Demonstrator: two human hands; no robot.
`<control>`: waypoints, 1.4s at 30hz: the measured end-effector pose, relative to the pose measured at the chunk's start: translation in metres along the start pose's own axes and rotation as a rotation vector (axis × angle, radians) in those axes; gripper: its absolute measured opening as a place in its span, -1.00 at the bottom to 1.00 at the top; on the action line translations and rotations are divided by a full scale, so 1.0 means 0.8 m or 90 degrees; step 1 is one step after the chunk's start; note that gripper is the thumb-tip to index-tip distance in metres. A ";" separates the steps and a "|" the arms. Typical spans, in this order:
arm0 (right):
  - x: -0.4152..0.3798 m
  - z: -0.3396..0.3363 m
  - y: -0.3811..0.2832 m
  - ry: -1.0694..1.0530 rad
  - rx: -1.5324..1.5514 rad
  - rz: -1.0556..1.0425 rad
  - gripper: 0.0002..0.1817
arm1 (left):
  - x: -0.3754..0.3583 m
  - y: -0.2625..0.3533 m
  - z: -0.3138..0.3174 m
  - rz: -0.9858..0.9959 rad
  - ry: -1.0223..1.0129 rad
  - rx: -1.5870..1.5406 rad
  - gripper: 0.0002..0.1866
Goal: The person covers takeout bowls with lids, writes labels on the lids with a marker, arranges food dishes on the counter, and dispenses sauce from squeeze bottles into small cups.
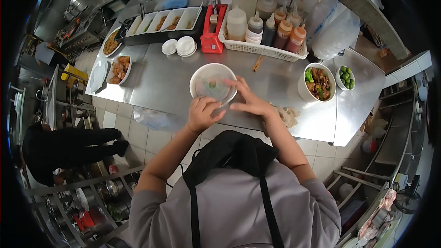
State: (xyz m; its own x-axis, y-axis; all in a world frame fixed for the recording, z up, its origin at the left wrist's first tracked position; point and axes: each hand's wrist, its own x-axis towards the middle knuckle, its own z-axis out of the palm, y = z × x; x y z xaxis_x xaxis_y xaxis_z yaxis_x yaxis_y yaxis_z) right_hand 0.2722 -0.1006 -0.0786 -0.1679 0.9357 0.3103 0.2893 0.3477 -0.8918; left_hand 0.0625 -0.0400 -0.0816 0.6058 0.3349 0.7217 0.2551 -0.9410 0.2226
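A white round bowl stands on the steel counter in front of me. Over its mouth is a translucent round piece, apparently a plastic lid, with a bit of green showing through the middle. My left hand has its fingers curled at the near left edge of the lid and bowl. At the right edge, my right hand has thumb and fingers spread; its fingertips are blurred over the lid, and it touches the rim. A crumpled beige cloth lies beside my right wrist.
Behind the bowl are a red tape dispenser and a basket of sauce bottles. A meat bowl and a bowl of green fruits stand right. Topping tray, small dishes and filled plates stand left. A person is at left.
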 end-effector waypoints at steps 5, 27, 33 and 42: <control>0.071 0.013 0.005 0.216 -0.111 0.165 -0.50 | -0.004 -0.005 -0.005 -0.075 -0.051 -0.096 -0.77; 0.059 0.036 0.028 0.267 0.446 0.289 -0.59 | 0.039 0.030 0.049 -0.178 -0.190 0.246 -0.42; 0.002 -0.049 -0.069 0.332 -0.158 0.117 -0.60 | 0.041 0.029 0.042 -0.142 -0.280 0.278 -0.49; -0.359 -0.491 0.021 1.158 -0.174 0.243 -0.69 | 0.037 0.032 0.041 -0.108 -0.275 0.321 -0.48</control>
State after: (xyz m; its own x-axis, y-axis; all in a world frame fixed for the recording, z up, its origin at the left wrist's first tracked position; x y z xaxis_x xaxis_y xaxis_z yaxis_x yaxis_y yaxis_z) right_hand 0.6953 -0.3397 -0.0535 0.9553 -0.1963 0.2212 0.2174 -0.0406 -0.9752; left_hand 0.1120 -0.0528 -0.0760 0.7460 0.5642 0.3538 0.6295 -0.7708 -0.0980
